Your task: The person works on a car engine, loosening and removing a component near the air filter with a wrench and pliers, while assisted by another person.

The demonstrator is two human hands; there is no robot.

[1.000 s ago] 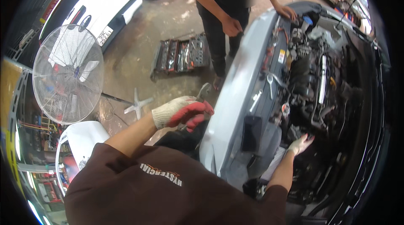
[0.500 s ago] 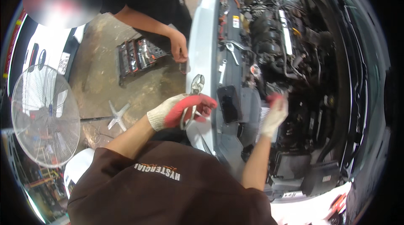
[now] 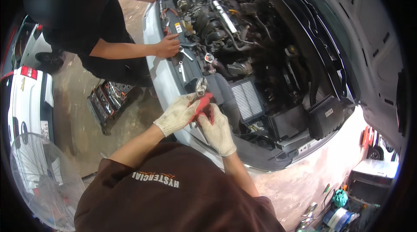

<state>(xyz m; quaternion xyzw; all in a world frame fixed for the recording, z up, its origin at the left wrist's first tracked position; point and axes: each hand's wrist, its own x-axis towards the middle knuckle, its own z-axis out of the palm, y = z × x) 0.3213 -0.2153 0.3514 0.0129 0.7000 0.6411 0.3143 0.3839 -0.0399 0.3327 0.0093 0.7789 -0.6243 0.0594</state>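
Note:
Both my hands wear cream work gloves with red palms and meet over the car's front edge. The fingers of my left hand (image 3: 180,112) wrap around metal pliers (image 3: 201,86), whose jaws point up and away from me. Against it, my right hand (image 3: 217,131) has its fingers curled closed by the pliers' handles; what they hold is hidden. Just beyond the jaws, a combination wrench (image 3: 182,71) and another silver wrench (image 3: 186,54) lie on the dark front panel (image 3: 173,17) of the engine bay. A pleated air filter (image 3: 247,99) lies right of my hands.
A co-worker's hand (image 3: 167,46) rests by the wrenches, their other hand on the far front corner. The engine (image 3: 213,26) fills the bay beneath the raised hood (image 3: 347,28). On the floor at left stand an open toolbox (image 3: 108,99) and a fan (image 3: 43,180).
My right hand has come back from the engine bay to my left hand. The view has turned, so the car sits further left. The co-worker's near hand has moved onto the car's front.

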